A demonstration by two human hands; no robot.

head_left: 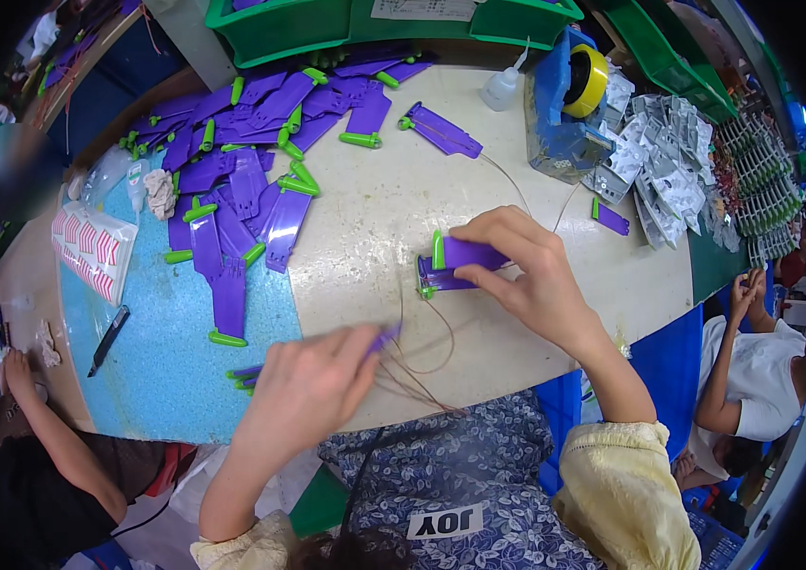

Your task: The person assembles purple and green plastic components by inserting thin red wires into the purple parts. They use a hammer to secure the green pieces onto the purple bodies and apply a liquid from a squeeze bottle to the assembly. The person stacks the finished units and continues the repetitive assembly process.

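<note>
My right hand (531, 271) pinches a flat purple plastic piece with a green edge (465, 253) between thumb and fingers. Just under it lies another purple piece with a green end (438, 279), with thin wires running from it toward me. My left hand (308, 385) is smeared by motion, its fingers closed on a small purple piece (384, 338) whose shape is blurred. Thin brownish wires (427, 369) loop over the table between my hands. Beside my left wrist, several purple pieces with green ends (246, 378) are partly hidden.
Purple pieces with green ends (260, 123) pile up at the far left. A blue tape dispenser (555, 123), a dropper bottle (501, 90) and silvery parts (655, 157) stand far right. A black cutter knife (108, 340) lies on the blue mat (170, 380). Other people sit on both sides.
</note>
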